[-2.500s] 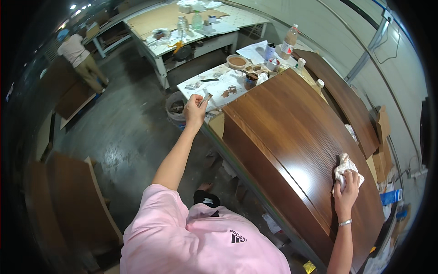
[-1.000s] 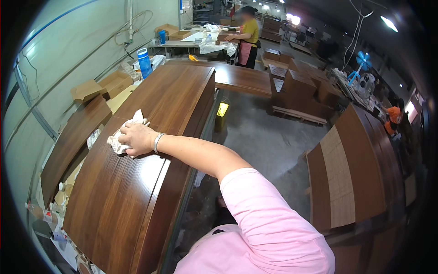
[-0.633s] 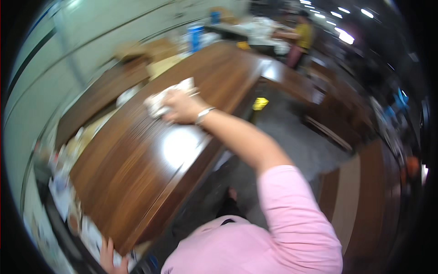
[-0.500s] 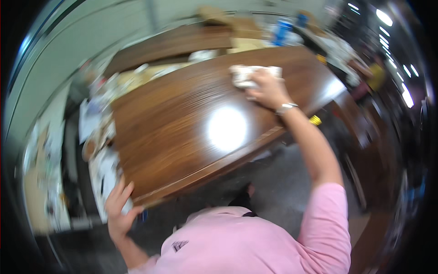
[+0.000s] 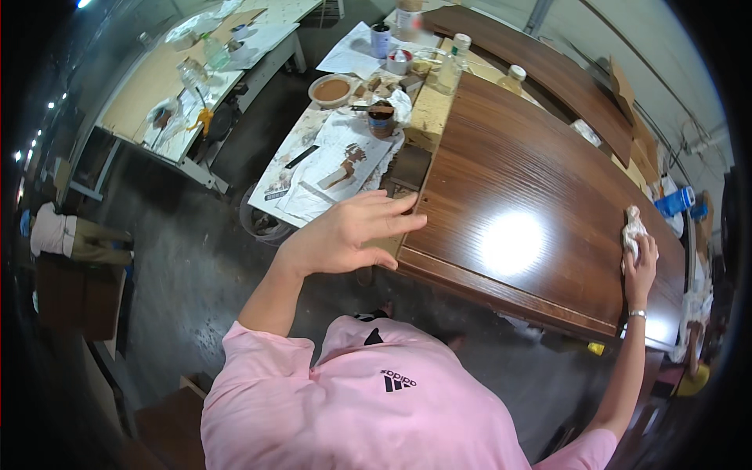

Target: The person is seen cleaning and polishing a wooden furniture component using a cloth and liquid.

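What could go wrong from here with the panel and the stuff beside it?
1. The left hand is near the open can; a careless swing might tip it.
2. The right hand has the cloth on the shiny panel; any grit in it could scratch.
3. A bottle stands close by the panel's corner; a shove might topple it.

Cloth [image 5: 633, 222] partly hidden behind right fingers [image 5: 645, 249], bottle [image 5: 408, 21] cut off at the top edge
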`<act>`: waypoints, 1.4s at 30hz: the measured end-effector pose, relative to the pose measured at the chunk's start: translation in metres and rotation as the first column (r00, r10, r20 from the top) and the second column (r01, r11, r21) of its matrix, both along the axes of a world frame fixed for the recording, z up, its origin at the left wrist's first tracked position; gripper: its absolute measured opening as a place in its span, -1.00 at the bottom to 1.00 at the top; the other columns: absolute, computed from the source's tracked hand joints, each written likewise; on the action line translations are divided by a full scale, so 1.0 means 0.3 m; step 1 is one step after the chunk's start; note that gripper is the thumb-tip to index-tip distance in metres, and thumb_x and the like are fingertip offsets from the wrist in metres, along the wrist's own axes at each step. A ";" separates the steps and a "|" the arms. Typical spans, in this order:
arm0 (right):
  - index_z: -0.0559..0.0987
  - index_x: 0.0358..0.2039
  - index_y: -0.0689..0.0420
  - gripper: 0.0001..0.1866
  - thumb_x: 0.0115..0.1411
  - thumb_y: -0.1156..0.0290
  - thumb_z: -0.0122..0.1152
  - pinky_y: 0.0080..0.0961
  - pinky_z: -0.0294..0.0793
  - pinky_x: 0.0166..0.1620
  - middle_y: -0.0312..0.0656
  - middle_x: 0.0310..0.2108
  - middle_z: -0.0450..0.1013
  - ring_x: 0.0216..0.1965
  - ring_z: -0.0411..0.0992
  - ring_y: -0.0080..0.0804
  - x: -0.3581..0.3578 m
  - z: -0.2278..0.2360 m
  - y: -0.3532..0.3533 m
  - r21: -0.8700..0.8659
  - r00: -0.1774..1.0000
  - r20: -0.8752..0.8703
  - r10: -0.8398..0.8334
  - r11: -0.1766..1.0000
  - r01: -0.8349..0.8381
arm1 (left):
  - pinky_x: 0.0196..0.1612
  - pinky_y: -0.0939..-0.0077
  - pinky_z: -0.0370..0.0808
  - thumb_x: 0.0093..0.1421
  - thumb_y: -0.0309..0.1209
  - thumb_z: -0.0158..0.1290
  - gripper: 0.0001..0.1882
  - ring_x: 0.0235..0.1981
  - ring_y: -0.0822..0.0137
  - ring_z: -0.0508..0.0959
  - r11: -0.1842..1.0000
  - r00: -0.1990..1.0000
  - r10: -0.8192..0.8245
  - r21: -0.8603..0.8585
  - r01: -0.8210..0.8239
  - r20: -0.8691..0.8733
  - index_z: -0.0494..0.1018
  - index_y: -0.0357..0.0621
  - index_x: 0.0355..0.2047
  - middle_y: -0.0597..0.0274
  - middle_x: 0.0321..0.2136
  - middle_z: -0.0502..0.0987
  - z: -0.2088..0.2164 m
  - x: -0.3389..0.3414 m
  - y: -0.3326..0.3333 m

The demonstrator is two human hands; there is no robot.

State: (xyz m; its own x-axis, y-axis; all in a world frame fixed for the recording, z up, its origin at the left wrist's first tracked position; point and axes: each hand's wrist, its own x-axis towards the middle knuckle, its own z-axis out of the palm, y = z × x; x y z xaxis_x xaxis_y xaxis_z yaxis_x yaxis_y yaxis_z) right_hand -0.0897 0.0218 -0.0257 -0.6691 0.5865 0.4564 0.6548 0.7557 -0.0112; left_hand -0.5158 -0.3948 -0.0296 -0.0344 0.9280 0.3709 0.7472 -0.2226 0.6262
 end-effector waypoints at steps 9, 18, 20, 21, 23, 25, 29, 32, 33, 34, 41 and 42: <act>0.43 -0.08 0.19 -0.66 0.12 0.37 0.10 -0.19 0.25 0.12 -0.03 -0.04 0.35 0.04 0.29 0.03 0.000 0.009 -0.012 -0.042 1.000 -0.004 -0.009 0.999 0.009 | -0.18 0.28 0.53 0.00 -0.48 0.21 -0.74 -0.28 0.01 0.60 0.834 0.836 0.525 0.101 -0.543 0.160 0.57 -0.23 -0.25 0.00 -0.30 0.61 -0.471 -0.220 0.248; 0.44 -0.06 0.19 -0.65 0.13 0.37 0.09 -0.22 0.26 0.12 -0.02 -0.03 0.35 0.06 0.30 0.02 0.024 0.004 0.005 -0.035 1.000 0.019 -0.023 0.999 0.023 | -0.01 0.11 0.40 -0.06 -0.21 0.28 -0.58 -0.05 -0.05 0.44 0.760 0.708 0.609 0.008 -0.650 -0.358 0.48 -0.14 -0.23 -0.03 -0.14 0.46 -0.655 -0.187 0.556; 0.44 -0.10 0.17 -0.69 0.13 0.37 0.09 -0.22 0.27 0.10 -0.06 -0.06 0.36 0.03 0.31 0.00 -0.007 0.013 -0.007 -0.028 1.000 0.015 -0.014 1.000 0.014 | 0.05 0.14 0.36 -0.08 -0.14 0.30 -0.43 -0.02 -0.05 0.43 0.753 0.693 0.574 -0.050 -0.656 -0.436 0.42 -0.16 -0.11 -0.07 -0.13 0.46 -0.635 -0.206 0.541; 0.44 -0.10 0.17 -0.69 0.13 0.37 0.09 -0.22 0.27 0.10 -0.06 -0.06 0.36 0.03 0.31 0.00 -0.012 0.015 -0.008 -0.031 1.000 0.021 -0.008 0.999 0.009 | 0.02 0.10 0.38 -0.08 -0.16 0.30 -0.46 -0.05 -0.08 0.45 0.740 0.722 0.580 -0.125 -0.660 -0.377 0.43 -0.18 -0.14 -0.08 -0.14 0.47 -0.627 -0.217 0.546; 0.44 -0.12 0.16 -0.70 0.13 0.36 0.10 -0.22 0.28 0.09 -0.09 -0.08 0.36 0.01 0.32 -0.03 -0.020 0.015 0.002 -0.026 1.000 -0.015 0.018 0.999 -0.018 | -0.01 0.12 0.41 -0.05 -0.22 0.25 -0.52 -0.09 -0.11 0.47 0.731 0.714 0.608 -0.104 -0.674 -0.348 0.42 -0.20 -0.16 -0.11 -0.16 0.48 -0.595 -0.218 0.550; 0.45 -0.11 0.16 -0.70 0.14 0.36 0.10 -0.23 0.28 0.09 -0.11 -0.08 0.37 0.00 0.33 -0.06 0.014 0.002 0.026 -0.013 1.000 0.006 0.025 1.000 -0.025 | -0.03 0.17 0.43 -0.04 -0.27 0.20 -0.51 -0.10 -0.05 0.49 0.687 0.674 0.701 -0.033 -0.726 -0.232 0.42 -0.23 -0.12 -0.09 -0.14 0.48 -0.556 -0.192 0.509; 0.45 -0.09 0.14 -0.68 0.14 0.35 0.11 -0.23 0.29 0.07 -0.13 -0.10 0.38 -0.02 0.34 -0.09 0.019 -0.016 0.041 0.000 0.998 0.017 0.053 0.999 -0.053 | -0.01 0.37 0.44 -0.06 -0.40 0.06 -0.37 -0.05 0.18 0.49 0.822 0.336 0.215 0.017 -0.570 0.917 0.35 -0.34 0.09 0.00 -0.02 0.48 -0.374 -0.125 0.253; 0.45 -0.09 0.15 -0.69 0.15 0.36 0.12 -0.24 0.30 0.04 -0.13 -0.12 0.37 -0.03 0.34 -0.09 0.025 -0.010 0.024 0.023 0.999 0.008 0.032 0.999 -0.032 | 0.14 0.44 0.36 -0.11 -0.47 0.01 -0.21 0.10 0.25 0.42 0.815 0.191 -0.076 0.171 -0.554 0.979 0.20 -0.40 0.22 0.03 0.10 0.40 -0.244 0.101 0.041; 0.45 -0.09 0.15 -0.69 0.15 0.36 0.12 -0.24 0.30 0.04 -0.13 -0.12 0.37 -0.03 0.34 -0.09 0.023 -0.008 0.026 0.026 0.998 0.006 0.055 0.998 -0.055 | 0.19 0.44 0.32 -0.11 -0.48 0.00 -0.20 0.15 0.24 0.39 0.797 0.206 -0.103 0.205 -0.568 0.973 0.17 -0.40 0.24 0.02 0.12 0.38 -0.243 0.164 -0.003; 0.45 -0.09 0.15 -0.70 0.16 0.35 0.11 -0.23 0.30 0.03 -0.13 -0.12 0.37 -0.03 0.33 -0.09 0.019 -0.006 0.026 0.019 0.999 0.016 0.035 0.999 -0.035 | 0.22 0.42 0.30 -0.11 -0.48 0.00 -0.20 0.17 0.24 0.38 0.790 0.258 -0.114 0.245 -0.562 0.959 0.17 -0.40 0.24 0.03 0.14 0.36 -0.252 0.225 -0.036; 0.44 -0.12 0.17 -0.72 0.19 0.33 0.10 -0.20 0.30 0.01 -0.12 -0.11 0.37 -0.03 0.33 -0.07 0.013 -0.011 0.037 0.037 0.999 0.024 0.047 0.998 -0.048 | 0.27 0.37 0.22 -0.01 -0.51 0.25 -0.25 0.21 0.26 0.33 0.708 0.405 0.069 0.242 -0.664 0.912 0.23 -0.22 0.21 0.12 0.18 0.31 -0.250 0.405 -0.016; 0.44 -0.12 0.17 -0.72 0.19 0.32 0.10 -0.19 0.30 0.01 -0.12 -0.10 0.37 -0.03 0.33 -0.07 0.013 -0.013 0.036 0.038 0.999 0.029 0.045 0.998 -0.046 | 0.28 0.35 0.20 -0.03 -0.54 0.28 -0.24 0.23 0.25 0.30 0.648 0.527 0.179 0.303 -0.698 0.831 0.22 -0.22 0.20 0.09 0.22 0.27 -0.261 0.398 -0.021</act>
State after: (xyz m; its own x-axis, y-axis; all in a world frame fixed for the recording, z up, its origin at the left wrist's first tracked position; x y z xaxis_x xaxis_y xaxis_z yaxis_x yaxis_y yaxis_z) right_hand -0.0857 0.0326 -0.0294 -0.7080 0.5373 0.4583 0.6190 0.7845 0.0366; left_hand -0.3964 -0.4010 -0.1079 -0.8457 0.3212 0.4261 0.2460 -0.4740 0.8455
